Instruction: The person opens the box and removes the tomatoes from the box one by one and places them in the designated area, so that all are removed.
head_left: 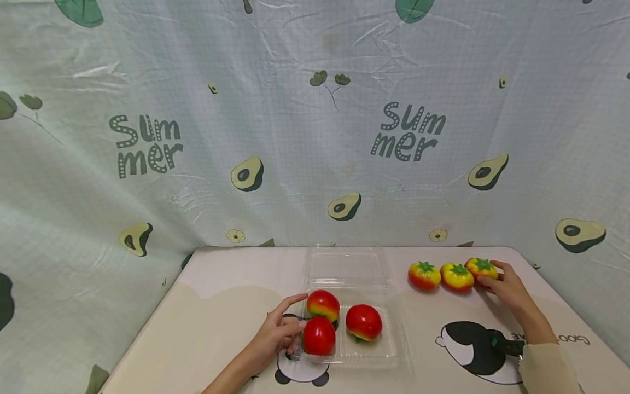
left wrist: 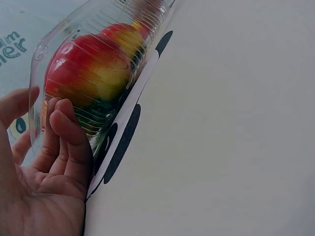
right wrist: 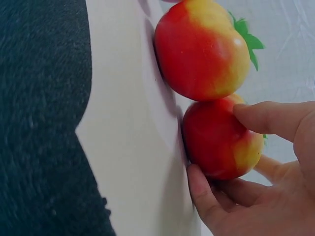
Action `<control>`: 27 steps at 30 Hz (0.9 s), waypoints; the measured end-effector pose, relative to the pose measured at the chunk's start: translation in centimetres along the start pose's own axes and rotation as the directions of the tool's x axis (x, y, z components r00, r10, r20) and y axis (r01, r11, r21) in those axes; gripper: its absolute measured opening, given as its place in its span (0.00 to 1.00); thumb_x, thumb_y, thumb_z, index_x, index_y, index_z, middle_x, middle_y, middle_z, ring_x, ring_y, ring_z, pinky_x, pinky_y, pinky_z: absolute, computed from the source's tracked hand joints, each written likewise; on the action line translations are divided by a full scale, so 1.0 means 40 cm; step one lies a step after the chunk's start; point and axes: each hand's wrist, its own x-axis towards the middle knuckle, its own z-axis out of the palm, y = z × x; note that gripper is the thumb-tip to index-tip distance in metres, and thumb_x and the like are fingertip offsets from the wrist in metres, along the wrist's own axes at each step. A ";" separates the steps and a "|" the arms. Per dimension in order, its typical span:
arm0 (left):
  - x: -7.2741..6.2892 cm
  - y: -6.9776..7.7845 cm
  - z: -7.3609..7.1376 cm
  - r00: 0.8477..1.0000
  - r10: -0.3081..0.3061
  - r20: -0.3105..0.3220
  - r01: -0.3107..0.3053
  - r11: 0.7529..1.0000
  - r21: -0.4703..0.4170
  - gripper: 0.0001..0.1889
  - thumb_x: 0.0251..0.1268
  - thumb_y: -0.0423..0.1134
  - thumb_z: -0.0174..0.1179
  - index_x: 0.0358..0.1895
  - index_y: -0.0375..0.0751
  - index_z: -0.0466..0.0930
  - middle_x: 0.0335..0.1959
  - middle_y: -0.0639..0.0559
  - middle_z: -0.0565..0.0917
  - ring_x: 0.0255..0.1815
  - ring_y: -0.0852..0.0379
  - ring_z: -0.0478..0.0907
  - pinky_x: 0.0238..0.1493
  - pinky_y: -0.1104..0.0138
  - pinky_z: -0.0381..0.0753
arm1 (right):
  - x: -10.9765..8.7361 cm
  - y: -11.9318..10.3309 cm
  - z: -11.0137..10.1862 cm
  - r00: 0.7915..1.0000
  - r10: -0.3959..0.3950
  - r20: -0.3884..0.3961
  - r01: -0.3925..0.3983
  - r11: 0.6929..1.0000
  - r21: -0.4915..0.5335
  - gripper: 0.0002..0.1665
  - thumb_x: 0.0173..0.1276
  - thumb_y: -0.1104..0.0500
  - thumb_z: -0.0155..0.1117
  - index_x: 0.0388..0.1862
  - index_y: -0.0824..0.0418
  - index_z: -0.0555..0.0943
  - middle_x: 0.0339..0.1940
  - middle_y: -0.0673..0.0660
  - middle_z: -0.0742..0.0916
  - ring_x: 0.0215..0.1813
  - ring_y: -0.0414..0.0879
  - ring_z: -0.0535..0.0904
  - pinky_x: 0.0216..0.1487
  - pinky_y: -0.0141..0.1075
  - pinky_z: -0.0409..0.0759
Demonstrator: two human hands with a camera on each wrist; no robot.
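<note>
Prob. steadying the box (head_left: pixel 386 350), L hand (head_left: pixel 276 331) rests loosely against its L side; R hand (head_left: pixel 511 290) grips the outermost tomato (head_left: pixel 479 268), well R of box, maybe b/c outer side's free.

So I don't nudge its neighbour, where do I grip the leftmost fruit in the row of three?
Grip the leftmost fruit around its rounded front and back, probably from above: its green leaves face up, and the middle fruit crowds its right side.

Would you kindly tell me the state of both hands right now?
Left hand: touching the clear container; whether it grips cannot be told.
Right hand: holding the rightmost red-and-yellow fruit.
</note>
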 end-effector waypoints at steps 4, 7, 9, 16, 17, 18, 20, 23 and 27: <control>0.001 0.001 0.000 1.000 0.003 0.001 -0.003 1.000 0.004 0.35 0.76 0.40 0.55 0.81 0.47 0.53 0.21 0.59 0.77 0.21 0.62 0.73 0.28 0.73 0.76 | 0.006 0.001 -0.004 1.000 0.022 0.000 -0.022 1.000 0.019 0.54 0.82 0.50 0.51 0.79 0.78 0.29 0.78 0.86 0.45 0.78 0.80 0.48 0.77 0.66 0.56; 0.002 0.000 0.000 1.000 0.004 0.001 -0.004 1.000 0.007 0.35 0.76 0.39 0.55 0.81 0.47 0.53 0.21 0.59 0.77 0.21 0.62 0.73 0.28 0.73 0.76 | 0.004 -0.003 -0.004 1.000 0.027 0.004 -0.027 0.999 0.028 0.55 0.82 0.49 0.52 0.79 0.78 0.29 0.78 0.86 0.44 0.79 0.81 0.47 0.77 0.66 0.55; 0.002 0.000 0.000 1.000 0.001 -0.001 -0.001 1.000 0.006 0.35 0.76 0.40 0.56 0.81 0.47 0.53 0.21 0.59 0.77 0.21 0.62 0.73 0.28 0.73 0.77 | 0.001 -0.006 -0.004 1.000 0.026 0.007 -0.027 0.999 0.030 0.55 0.82 0.49 0.52 0.79 0.78 0.29 0.78 0.86 0.44 0.79 0.81 0.46 0.77 0.66 0.54; 0.003 0.002 0.001 1.000 -0.009 -0.010 0.009 1.000 -0.002 0.34 0.76 0.40 0.56 0.81 0.49 0.54 0.21 0.59 0.77 0.21 0.62 0.73 0.28 0.73 0.76 | 0.001 -0.010 -0.004 0.999 0.038 0.019 -0.039 0.999 0.032 0.54 0.82 0.48 0.50 0.79 0.78 0.30 0.78 0.85 0.43 0.79 0.80 0.46 0.78 0.66 0.54; 0.002 0.002 0.001 1.000 -0.008 -0.010 0.008 1.000 -0.002 0.34 0.76 0.40 0.56 0.81 0.48 0.54 0.21 0.59 0.77 0.21 0.62 0.73 0.28 0.73 0.76 | 0.001 -0.009 -0.004 0.999 0.041 0.020 -0.041 0.999 0.032 0.54 0.82 0.48 0.50 0.79 0.78 0.30 0.78 0.85 0.43 0.79 0.80 0.46 0.78 0.66 0.54; 0.001 0.002 0.001 1.000 -0.007 -0.009 0.007 1.000 -0.003 0.35 0.76 0.40 0.56 0.81 0.48 0.53 0.21 0.59 0.77 0.21 0.62 0.73 0.28 0.73 0.76 | 0.002 -0.009 -0.004 0.999 0.042 0.021 -0.043 0.999 0.032 0.54 0.82 0.47 0.50 0.79 0.78 0.30 0.78 0.85 0.43 0.79 0.80 0.46 0.77 0.66 0.54; -0.001 0.002 0.001 1.000 -0.003 -0.007 0.003 1.000 -0.004 0.35 0.76 0.39 0.56 0.81 0.46 0.53 0.21 0.59 0.77 0.21 0.62 0.73 0.28 0.73 0.76 | 0.004 -0.007 -0.004 0.999 0.041 0.019 -0.042 0.999 0.030 0.54 0.82 0.48 0.50 0.79 0.78 0.30 0.78 0.85 0.44 0.79 0.80 0.46 0.77 0.66 0.55; -0.002 0.003 0.002 1.000 0.002 -0.004 -0.002 1.000 -0.007 0.35 0.76 0.39 0.56 0.81 0.45 0.53 0.21 0.59 0.77 0.21 0.62 0.72 0.27 0.73 0.77 | 0.005 -0.004 -0.004 0.999 0.035 0.015 -0.035 0.999 0.028 0.54 0.82 0.48 0.50 0.79 0.79 0.30 0.78 0.85 0.44 0.78 0.80 0.47 0.77 0.66 0.56; -0.001 0.006 0.004 1.000 -0.001 -0.009 0.001 1.000 -0.006 0.35 0.76 0.39 0.56 0.81 0.46 0.53 0.21 0.59 0.77 0.21 0.62 0.73 0.27 0.73 0.77 | 0.005 -0.001 -0.003 1.000 0.024 0.013 -0.024 0.999 0.026 0.54 0.82 0.48 0.50 0.79 0.79 0.30 0.78 0.86 0.45 0.78 0.80 0.49 0.77 0.66 0.57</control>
